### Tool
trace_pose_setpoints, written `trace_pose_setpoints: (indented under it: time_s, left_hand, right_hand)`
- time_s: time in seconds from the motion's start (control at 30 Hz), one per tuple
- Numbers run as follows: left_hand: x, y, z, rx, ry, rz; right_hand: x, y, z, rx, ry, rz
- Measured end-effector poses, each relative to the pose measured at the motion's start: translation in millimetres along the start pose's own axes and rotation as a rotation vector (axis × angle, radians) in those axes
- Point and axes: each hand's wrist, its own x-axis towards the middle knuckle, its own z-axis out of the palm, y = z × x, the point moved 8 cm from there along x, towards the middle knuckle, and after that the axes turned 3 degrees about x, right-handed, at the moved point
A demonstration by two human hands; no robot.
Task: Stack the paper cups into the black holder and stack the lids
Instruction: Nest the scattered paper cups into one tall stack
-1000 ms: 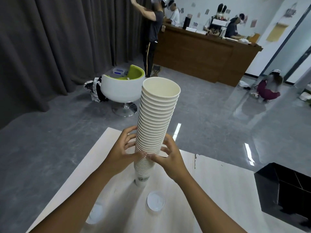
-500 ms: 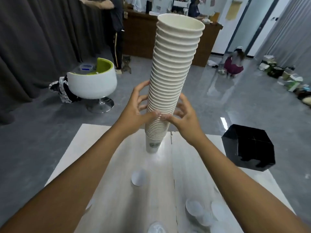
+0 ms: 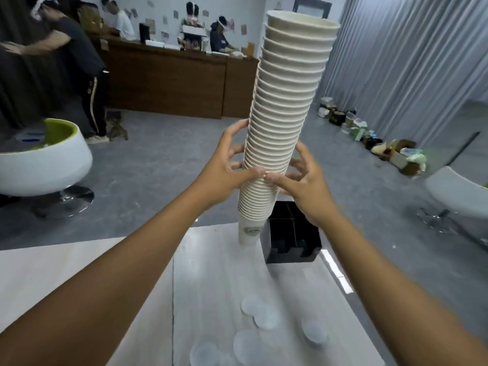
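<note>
Tall nested stack of paper cups (image 3: 284, 120) gripped low on its length by both the left hand (image 3: 227, 167) and the right hand (image 3: 303, 178), fingers curled around it, its base apparently above the desk (image 3: 79, 265), just left of the black holder (image 3: 291, 233). Keep the stack vertical and centre its base over one compartment before lowering. Loose lids (image 3: 260, 313) lie nearer on the desk.

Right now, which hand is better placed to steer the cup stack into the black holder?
Right. Both hands grip the cup stack, but the right hand is on the side of the black holder, directly above it; the left hand is on the far side.
</note>
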Motion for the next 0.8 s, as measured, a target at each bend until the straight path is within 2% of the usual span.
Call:
trace_pose_setpoints:
  time_s: [0.2,0.37,0.6,0.8]
  left_hand:
    - [54,-4,88,-0.048,-0.022,-0.043]
    - [87,-23,128,-0.078,-0.003,-0.071]
    - [121,-39,149,0.026,0.003,-0.102]
    - [129,-81,153,0.089,0.042,-0.164]
  right_hand:
    - [11,11,-94,0.012,-0.003,0.027]
    - [26,38,-144,0.072,0.003,0.034]
    - [54,78,-168,0.119,-0.038,0.079]
    - [62,122,-169,0.151,-0.053,0.136]
